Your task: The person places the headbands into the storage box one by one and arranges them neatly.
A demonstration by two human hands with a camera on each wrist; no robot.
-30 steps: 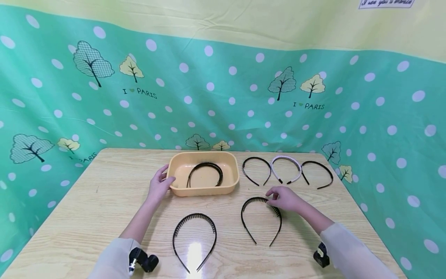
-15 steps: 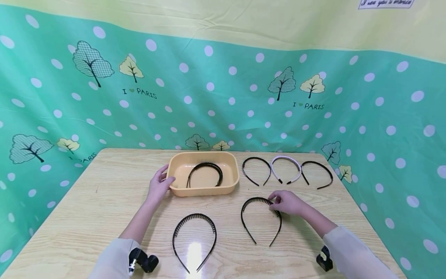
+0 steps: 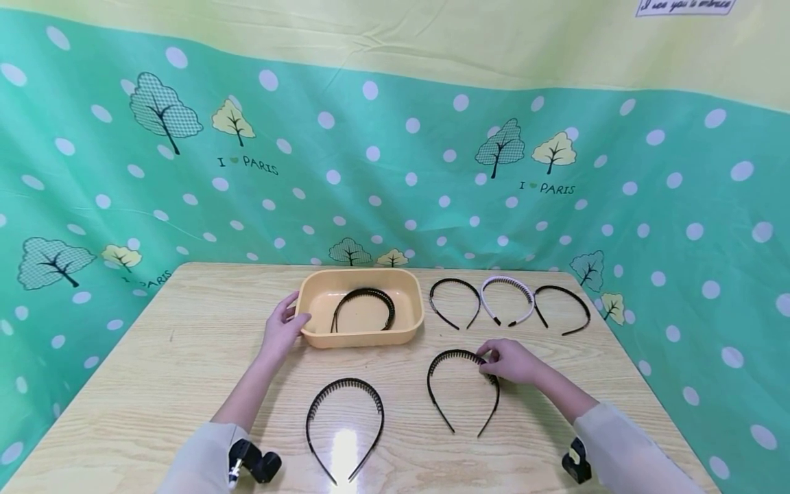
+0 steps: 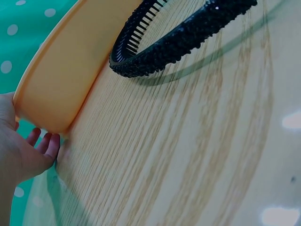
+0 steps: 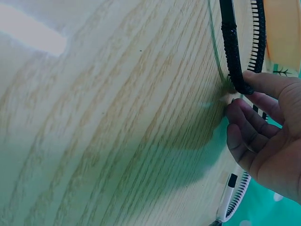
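My left hand (image 3: 282, 331) grips the left end of a pale orange plastic basin (image 3: 364, 339), thumb over the rim and fingers outside. Black toothed headbands (image 3: 365, 291) lie inside it, overlapping, so their number is hard to tell. My right hand (image 3: 511, 361) pinches the upper right of a black toothed headband (image 3: 430, 384) on the table; in the right wrist view the thumb and index finger meet at its textured band (image 5: 231, 47). Another black headband (image 3: 308, 415) lies front left, its bumpy outer face (image 4: 188, 40) large in the left wrist view.
At the back right, a black headband (image 3: 455, 280), a lilac headband (image 3: 484, 302) and another black headband (image 3: 580, 300) lie in a row on the wood-grain table (image 3: 185, 329). A teal dotted curtain (image 3: 370, 171) hangs behind and beside the table.
My right hand has shifted slightly right along the headband, and its thumb and index finger have closed on the band. The left hand, basin and other headbands look unmoved.
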